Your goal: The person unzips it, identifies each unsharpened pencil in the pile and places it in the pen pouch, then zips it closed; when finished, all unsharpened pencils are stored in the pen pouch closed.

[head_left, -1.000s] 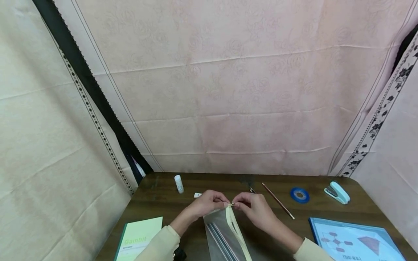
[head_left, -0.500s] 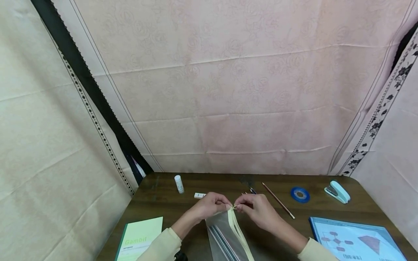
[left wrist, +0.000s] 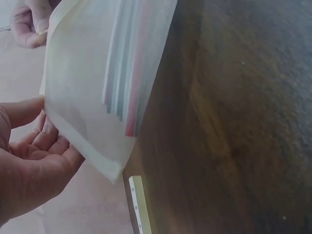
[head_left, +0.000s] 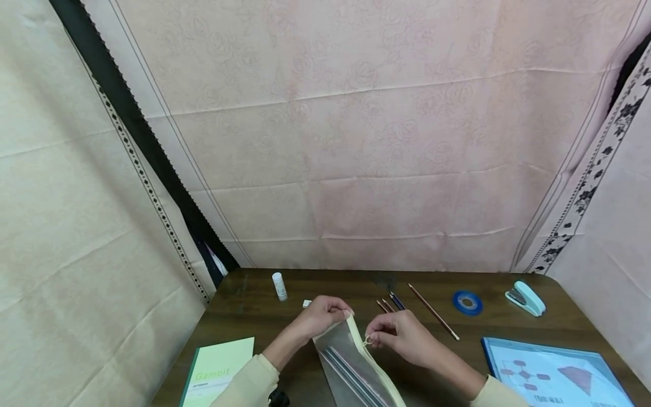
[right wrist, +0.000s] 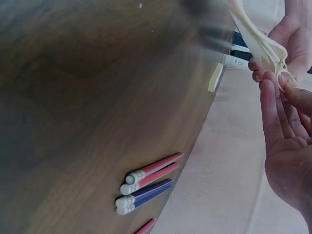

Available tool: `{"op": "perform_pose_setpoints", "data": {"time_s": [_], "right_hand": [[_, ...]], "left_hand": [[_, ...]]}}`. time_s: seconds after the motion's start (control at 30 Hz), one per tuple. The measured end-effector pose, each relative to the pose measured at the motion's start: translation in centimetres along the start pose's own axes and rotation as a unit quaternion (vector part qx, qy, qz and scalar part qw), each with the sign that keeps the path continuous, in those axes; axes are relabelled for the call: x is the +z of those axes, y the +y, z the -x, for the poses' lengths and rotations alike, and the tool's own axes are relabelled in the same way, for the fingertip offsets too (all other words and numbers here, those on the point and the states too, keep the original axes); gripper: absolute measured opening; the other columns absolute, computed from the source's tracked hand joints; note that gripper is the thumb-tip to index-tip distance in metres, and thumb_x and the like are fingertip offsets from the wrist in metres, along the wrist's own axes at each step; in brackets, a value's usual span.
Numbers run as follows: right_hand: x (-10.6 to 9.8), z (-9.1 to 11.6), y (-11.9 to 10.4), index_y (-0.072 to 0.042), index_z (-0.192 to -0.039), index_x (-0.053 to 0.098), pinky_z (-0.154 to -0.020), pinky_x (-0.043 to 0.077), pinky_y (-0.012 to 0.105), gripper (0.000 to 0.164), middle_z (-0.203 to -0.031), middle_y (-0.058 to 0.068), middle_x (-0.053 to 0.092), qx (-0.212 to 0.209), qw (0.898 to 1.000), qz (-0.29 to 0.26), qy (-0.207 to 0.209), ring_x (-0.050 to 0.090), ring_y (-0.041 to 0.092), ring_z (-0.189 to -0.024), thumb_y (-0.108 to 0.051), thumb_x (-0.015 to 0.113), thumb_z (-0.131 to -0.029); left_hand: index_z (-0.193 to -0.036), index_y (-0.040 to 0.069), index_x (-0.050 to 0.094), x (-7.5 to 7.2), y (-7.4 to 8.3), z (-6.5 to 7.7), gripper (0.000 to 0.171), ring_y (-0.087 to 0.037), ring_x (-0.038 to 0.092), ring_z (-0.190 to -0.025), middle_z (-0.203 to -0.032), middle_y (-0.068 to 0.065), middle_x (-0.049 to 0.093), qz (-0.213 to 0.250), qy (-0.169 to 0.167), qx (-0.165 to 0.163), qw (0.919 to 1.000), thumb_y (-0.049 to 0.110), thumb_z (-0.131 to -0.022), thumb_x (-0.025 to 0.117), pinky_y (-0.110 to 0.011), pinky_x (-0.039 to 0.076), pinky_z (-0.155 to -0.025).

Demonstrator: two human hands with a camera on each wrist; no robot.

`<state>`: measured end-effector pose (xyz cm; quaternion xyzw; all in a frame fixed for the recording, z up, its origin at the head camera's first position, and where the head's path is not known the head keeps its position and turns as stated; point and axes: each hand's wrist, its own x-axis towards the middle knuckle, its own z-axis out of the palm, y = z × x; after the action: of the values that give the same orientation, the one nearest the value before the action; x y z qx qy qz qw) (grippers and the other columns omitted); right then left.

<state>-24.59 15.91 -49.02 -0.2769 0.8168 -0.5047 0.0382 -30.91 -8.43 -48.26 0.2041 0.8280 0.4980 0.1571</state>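
Observation:
A translucent mesh pouch (head_left: 338,345) with a pale yellow zip edge hangs over the desk, and several long pencil-like sticks (left wrist: 129,63) show inside it. My left hand (head_left: 319,317) pinches the pouch's top corner between thumb and fingers. A little to the right, my right hand (head_left: 402,338) pinches the cream ring pull (right wrist: 282,80) of the zip. In the left wrist view the pouch hangs beside my left hand (left wrist: 39,161), with the right hand (left wrist: 30,22) at its far edge. How far the zip is open is hard to tell.
On the brown desk (head_left: 244,316) lie a glue stick (head_left: 279,286), a white eraser-like block (left wrist: 140,204), several pencils (right wrist: 148,183), blue tape (head_left: 467,303), and a mint stapler (head_left: 526,298). A green notebook (head_left: 218,367) lies left, a blue folder (head_left: 559,373) right.
My right hand has moved right and down along the zip edge with the ring pull, away from the left hand. The left hand keeps its hold on the corner.

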Motion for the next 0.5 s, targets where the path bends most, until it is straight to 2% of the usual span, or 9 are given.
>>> {"op": "perform_pose_setpoints", "data": {"time_s": [0.13, 0.27, 0.37, 0.5], "right_hand": [[-0.1, 0.7, 0.1, -0.016, -0.089, 0.071, -0.064, 0.059, 0.029, 0.006, -0.080, 0.002, 0.073, 0.002, 1.000, 0.004, -0.007, 0.070, 0.014, -0.073, -0.018, 0.066, -0.090], [-0.3, 1.5, 0.1, -0.017, -0.089, 0.072, -0.065, 0.059, 0.031, 0.006, -0.081, 0.003, 0.074, 0.010, 1.000, 0.001, -0.014, 0.070, 0.015, -0.074, -0.019, 0.066, -0.090], [-0.5, 2.0, -0.1, -0.017, -0.089, 0.071, -0.066, 0.059, 0.030, 0.007, -0.082, 0.003, 0.074, 0.011, 1.000, -0.002, -0.023, 0.070, 0.014, -0.075, -0.021, 0.065, -0.091], [-1.0, 2.8, -0.3, -0.016, -0.091, 0.071, -0.068, 0.059, 0.029, 0.008, -0.083, 0.004, 0.074, 0.006, 0.999, -0.001, -0.044, 0.070, 0.013, -0.077, -0.021, 0.064, -0.092]], "left_hand": [[-0.098, 0.016, 0.073, -0.3, -0.5, 0.0, 0.017, -0.012, 0.060, -0.084, -0.093, 0.005, 0.071, 0.001, 0.038, -0.003, 0.9993, 0.028, -0.094, 0.062, -0.029, 0.049, -0.072], [-0.098, 0.017, 0.073, -0.6, -0.8, 0.4, 0.017, -0.014, 0.059, -0.082, -0.091, 0.003, 0.071, 0.003, 0.050, -0.006, 0.9987, 0.030, -0.093, 0.062, -0.029, 0.049, -0.071], [-0.095, 0.021, 0.072, -0.6, -0.7, 1.0, 0.013, -0.014, 0.059, -0.079, -0.089, 0.003, 0.070, -0.010, 0.056, -0.005, 0.9983, 0.030, -0.093, 0.063, -0.029, 0.049, -0.068], [-0.094, 0.023, 0.071, -0.5, -0.2, 1.8, 0.011, -0.012, 0.058, -0.079, -0.089, 0.005, 0.069, -0.040, 0.083, -0.003, 0.9958, 0.028, -0.094, 0.061, -0.028, 0.048, -0.066]]}}
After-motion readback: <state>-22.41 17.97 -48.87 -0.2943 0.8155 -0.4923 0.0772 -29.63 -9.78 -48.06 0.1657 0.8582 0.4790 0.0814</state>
